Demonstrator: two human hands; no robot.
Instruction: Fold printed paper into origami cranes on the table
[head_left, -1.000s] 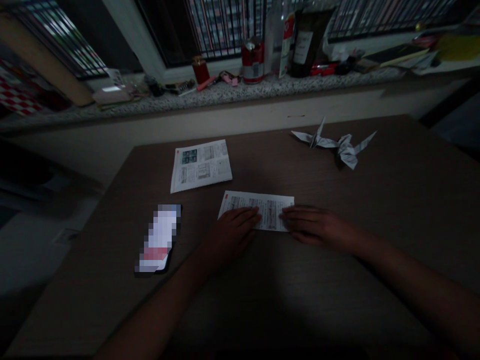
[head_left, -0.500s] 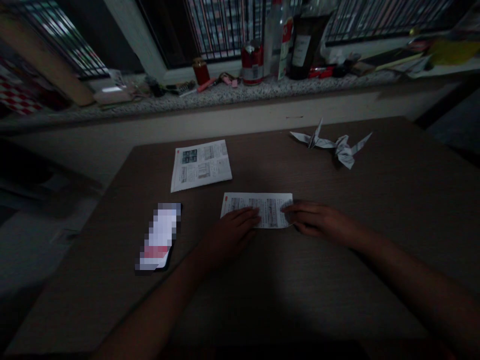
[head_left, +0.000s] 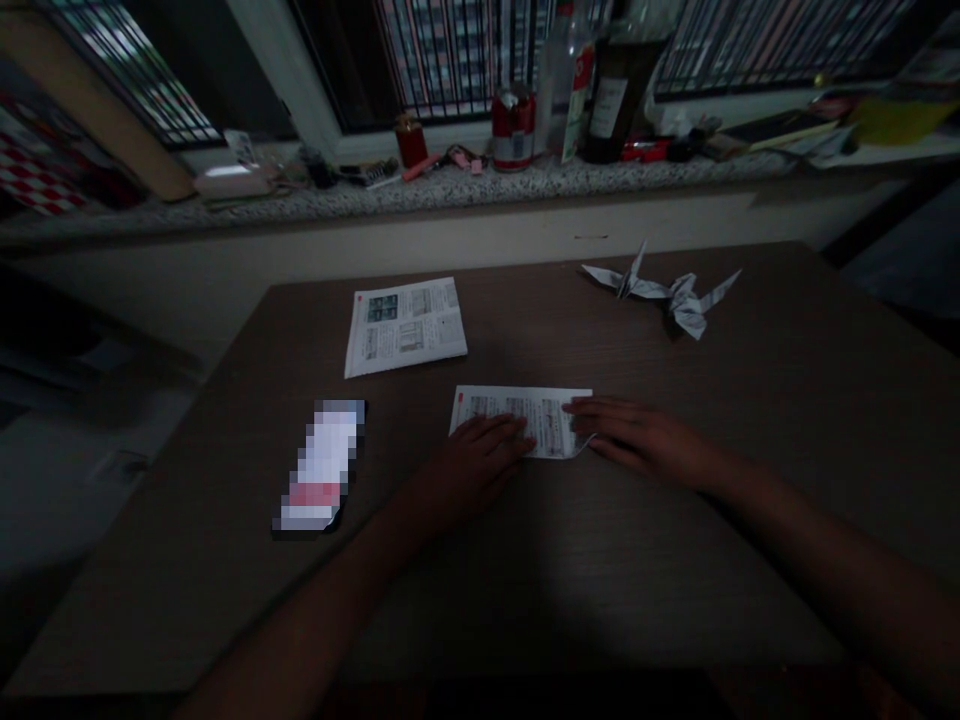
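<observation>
A folded strip of printed paper (head_left: 517, 415) lies flat in the middle of the dark wooden table (head_left: 675, 560). My left hand (head_left: 480, 460) rests flat on the strip's near left part, fingers stretched out. My right hand (head_left: 626, 438) lies on the strip's right end, fingers extended, and the paper's near right corner curls up a little beside the fingertips. Neither hand grips anything.
A second printed sheet (head_left: 405, 326) lies farther back on the left. A phone (head_left: 321, 478) lies at the left. Two folded paper cranes (head_left: 664, 290) sit at the back right. The stone windowsill (head_left: 450, 190) holds a red can (head_left: 513, 128), bottles and small clutter.
The right fingers slid a little along the strip's right end, and its near right corner now lifts slightly. The left hand stayed pressed on the paper.
</observation>
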